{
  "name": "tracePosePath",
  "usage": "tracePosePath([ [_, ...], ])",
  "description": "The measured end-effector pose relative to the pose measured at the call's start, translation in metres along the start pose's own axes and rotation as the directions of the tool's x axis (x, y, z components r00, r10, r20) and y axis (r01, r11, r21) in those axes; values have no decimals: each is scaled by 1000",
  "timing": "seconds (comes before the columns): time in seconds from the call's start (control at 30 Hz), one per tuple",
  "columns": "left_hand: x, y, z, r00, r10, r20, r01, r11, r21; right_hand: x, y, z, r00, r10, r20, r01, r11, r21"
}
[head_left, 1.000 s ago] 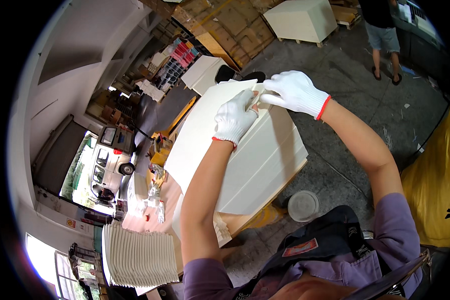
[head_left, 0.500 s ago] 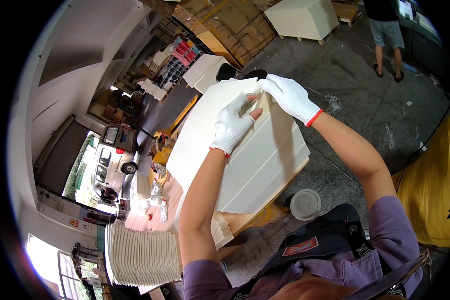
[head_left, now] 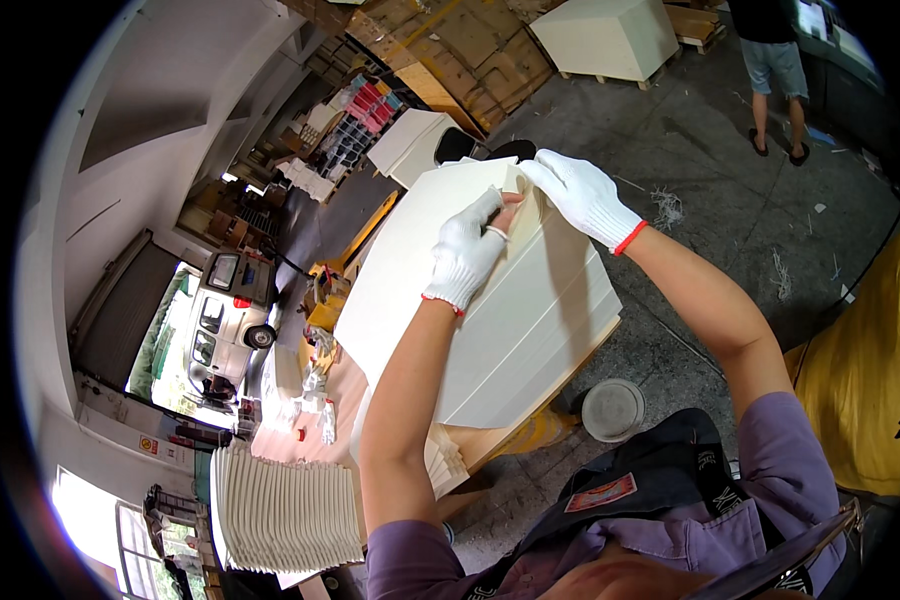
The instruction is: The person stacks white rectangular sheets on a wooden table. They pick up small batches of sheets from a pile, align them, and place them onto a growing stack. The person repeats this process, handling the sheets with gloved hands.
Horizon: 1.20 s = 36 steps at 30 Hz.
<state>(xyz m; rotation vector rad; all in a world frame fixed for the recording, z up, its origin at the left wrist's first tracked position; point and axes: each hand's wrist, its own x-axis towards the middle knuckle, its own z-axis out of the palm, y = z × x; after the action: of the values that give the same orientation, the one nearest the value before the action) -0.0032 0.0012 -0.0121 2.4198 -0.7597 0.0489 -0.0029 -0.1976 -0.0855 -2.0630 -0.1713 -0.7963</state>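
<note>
A stack of large cream-white paper sheets [head_left: 400, 270] lies in front of me, its layered side facing right and toward me. My left hand [head_left: 468, 250] wears a white knit glove with bare thumb and finger tips. Its thumb and fingers are closed on the edge of the upper sheets near the far right corner. My right hand [head_left: 575, 195], in a white glove with a red cuff, curls over that same corner from the right. Its fingertips are partly hidden against the sheets. Between the two hands the sheet edges stand slightly bent.
A wooden table [head_left: 280, 440] carries a wavy pile of cream sheets [head_left: 285, 510] and spare gloves [head_left: 327, 422]. A round lidded bucket [head_left: 613, 410] stands on the floor. Yellow sheeting [head_left: 860, 360] hangs at right. Wrapped pallets and a person [head_left: 775, 75] are farther back.
The thumb and fingers of my left hand have come together on the sheet edge, where they were apart before. My right hand stays almost in place at the corner.
</note>
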Motion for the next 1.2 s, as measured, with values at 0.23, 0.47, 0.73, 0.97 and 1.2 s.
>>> tracePosePath([
  [0.23,0,-5,5,999,32,-27,-33,999,-15,-1,-3,-3,999,16,42,-16,1000,-4],
  [0.47,-2,-6,8,990,75,-123,-90,989,-114,-2,-11,-9,991,99,94,-99,995,-9],
  [0.73,-3,3,1,999,41,-15,-39,996,82,-1,1,0,998,57,36,-58,998,39],
  [0.97,-2,-2,5,988,134,-84,-132,991,19,0,-2,-3,997,66,37,-68,995,69],
  [1.2,-4,10,0,1000,-6,-9,7,996,87,-2,2,0,1000,29,1,-29,1000,13],
])
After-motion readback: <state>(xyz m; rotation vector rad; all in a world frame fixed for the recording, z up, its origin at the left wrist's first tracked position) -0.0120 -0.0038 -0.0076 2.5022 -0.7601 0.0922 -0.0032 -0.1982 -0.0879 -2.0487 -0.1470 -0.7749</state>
